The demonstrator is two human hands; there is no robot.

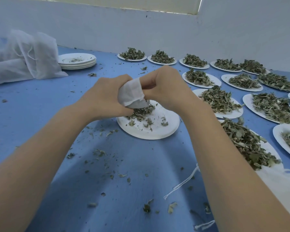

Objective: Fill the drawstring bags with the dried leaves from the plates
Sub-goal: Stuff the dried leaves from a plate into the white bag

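A small white drawstring bag (131, 94) is held above a white paper plate (157, 129) in the middle of the blue table. My left hand (107, 96) grips the bag's left side. My right hand (164, 87) pinches its upper right edge, with one fingertip covered by the fabric. A small heap of dried green leaves (141, 113) lies on the plate right under the bag, with loose bits scattered toward the plate's front. The bag's inside is hidden.
Several plates heaped with dried leaves (219, 101) fill the right side of the table. A stack of used plates (77, 61) and a pile of white mesh bags (23, 54) sit at the far left. White strings (182, 183) and leaf crumbs lie near me.
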